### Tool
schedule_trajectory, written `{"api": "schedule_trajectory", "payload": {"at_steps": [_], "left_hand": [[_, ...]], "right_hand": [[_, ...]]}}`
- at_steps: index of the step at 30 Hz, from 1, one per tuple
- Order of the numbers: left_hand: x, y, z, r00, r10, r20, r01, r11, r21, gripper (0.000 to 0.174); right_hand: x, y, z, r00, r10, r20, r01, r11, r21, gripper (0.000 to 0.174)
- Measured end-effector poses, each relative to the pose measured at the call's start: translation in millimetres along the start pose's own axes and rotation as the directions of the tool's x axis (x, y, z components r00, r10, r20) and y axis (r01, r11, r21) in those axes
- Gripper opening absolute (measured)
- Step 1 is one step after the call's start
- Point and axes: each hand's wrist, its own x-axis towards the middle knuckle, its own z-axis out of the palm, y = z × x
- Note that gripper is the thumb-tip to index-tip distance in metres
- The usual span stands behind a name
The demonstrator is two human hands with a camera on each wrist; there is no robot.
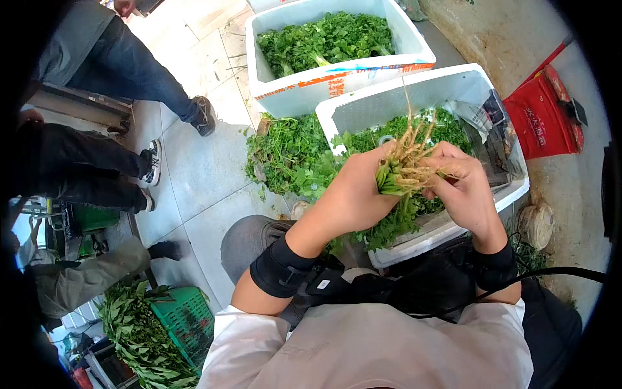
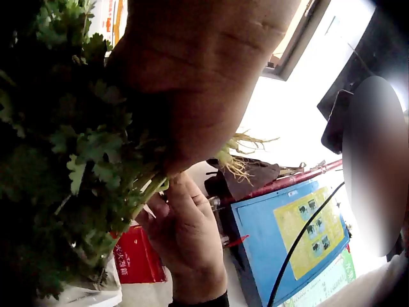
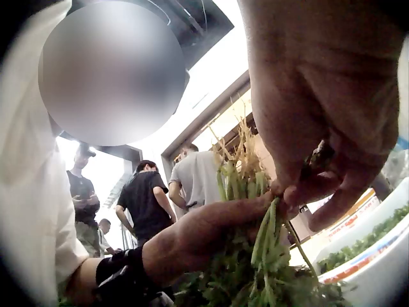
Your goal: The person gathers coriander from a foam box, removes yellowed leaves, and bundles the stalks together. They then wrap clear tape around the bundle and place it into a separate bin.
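My left hand [image 1: 356, 191] grips a bunch of coriander [image 1: 394, 179] around its stems, tan roots pointing up and leaves hanging below. The right hand [image 1: 465, 188] is close against the bunch's right side, thumb and fingertips pinching at a stem near the roots. In the right wrist view, loose green stems [image 3: 267, 236] dangle beneath those fingertips, and a small dark bit [image 3: 317, 157] shows between the fingers. Leaves [image 2: 83, 169] fill the left side of the left wrist view. Under both hands stands a white foam box [image 1: 389, 250] holding more greens and some newspaper.
Another foam box [image 1: 285, 102] full of greens stands behind. A heap of loose greens [image 1: 285, 159] lies on the tiles beside the boxes. To the right is a red bag-like container [image 1: 541, 117] by the wall. People's legs [image 1: 136, 71] and a green crate [image 1: 188, 324] are at left.
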Motion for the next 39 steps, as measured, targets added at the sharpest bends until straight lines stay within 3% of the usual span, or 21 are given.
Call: {"api": "schedule_trajectory", "payload": {"at_steps": [2,3,5,8,11,15,17,18,20,21,23,25,26,27,28,29,31,35,37,38,39], "left_hand": [[0,0,3,0.999,-0.004,-0.048,0.002,0.999,-0.039,0.023],[2,0,4,0.994,-0.094,-0.063,0.085,0.988,-0.131,0.020],[2,-1,7,0.980,-0.186,-0.071,0.167,0.961,-0.222,0.018],[1,0,10,0.954,-0.290,-0.078,0.232,0.877,-0.421,0.021],[2,-9,11,0.975,-0.209,-0.080,0.184,0.951,-0.248,0.023],[3,-1,9,0.989,-0.132,-0.061,0.121,0.980,-0.159,0.026],[1,3,5,0.979,-0.181,0.094,0.195,0.965,-0.173,0.034],[-1,2,3,0.979,-0.181,0.094,0.195,0.966,-0.172,0.034],[-5,-1,7,0.969,-0.110,0.223,0.147,0.976,-0.161,0.040],[-8,-1,10,0.969,-0.110,0.223,0.147,0.976,-0.161,0.040],[-10,-3,22,0.930,-0.223,0.293,0.268,0.955,-0.126,0.045],[-9,-4,24,0.936,-0.196,0.293,0.245,0.959,-0.142,0.041],[-9,-8,27,0.934,-0.252,0.253,0.299,0.940,-0.166,0.037],[-8,-8,23,0.933,-0.313,0.179,0.344,0.921,-0.182,0.034],[-7,-6,22,0.953,-0.283,0.110,0.303,0.904,-0.300,0.026],[-3,-3,15,0.953,-0.302,0.018,0.295,0.915,-0.276,0.023],[-4,-1,15,0.950,-0.307,-0.050,0.282,0.917,-0.281,0.021],[-1,6,13,0.940,-0.341,-0.025,0.306,0.872,-0.382,0.022],[-3,9,11,0.940,-0.336,-0.061,0.280,0.860,-0.426,0.021],[-4,10,10,0.942,-0.331,-0.053,0.282,0.866,-0.413,0.021],[-4,11,8,0.942,-0.332,-0.053,0.282,0.866,-0.412,0.021]], "right_hand": [[-1,-3,0,1.000,0.031,-0.001,-0.031,0.999,-0.036,0.018],[-1,-1,-2,0.999,0.032,-0.004,-0.032,0.999,-0.037,0.018],[1,5,-5,0.978,-0.206,-0.018,0.191,0.933,-0.304,0.020],[1,-2,-2,0.939,-0.344,-0.022,0.309,0.868,-0.389,0.022],[1,1,-5,0.924,-0.383,0.012,0.349,0.829,-0.436,0.023],[-1,-1,-8,0.929,-0.367,0.054,0.354,0.833,-0.425,0.025],[-1,-1,-13,0.913,-0.389,0.121,0.404,0.827,-0.390,0.020],[1,-2,-14,0.913,-0.390,0.121,0.405,0.827,-0.390,0.020],[0,-4,-18,0.974,-0.179,-0.139,0.159,0.977,-0.144,0.016],[0,-2,-21,0.969,-0.208,-0.130,0.179,0.962,-0.206,0.013],[10,10,-40,0.836,-0.149,-0.528,0.189,0.982,0.022,0.015],[15,16,-47,0.781,-0.107,-0.616,0.170,0.984,0.044,0.020],[13,19,-53,0.778,-0.220,-0.589,0.126,0.972,-0.196,0.021],[17,20,-52,0.777,-0.220,-0.589,0.128,0.973,-0.194,0.021],[16,19,-51,0.776,-0.326,-0.540,0.130,0.920,-0.370,0.020],[11,20,-51,0.773,-0.415,-0.480,0.121,0.839,-0.530,0.019],[13,19,-50,0.786,-0.382,-0.487,0.100,0.855,-0.509,0.019],[7,16,-52,0.834,-0.218,-0.507,-0.032,0.898,-0.439,0.025],[13,23,-45,0.811,-0.381,-0.444,0.109,0.844,-0.525,0.037],[10,30,-39,0.821,-0.428,-0.377,0.069,0.730,-0.680,0.046],[10,27,-37,0.821,-0.428,-0.377,0.069,0.731,-0.679,0.046]]}}
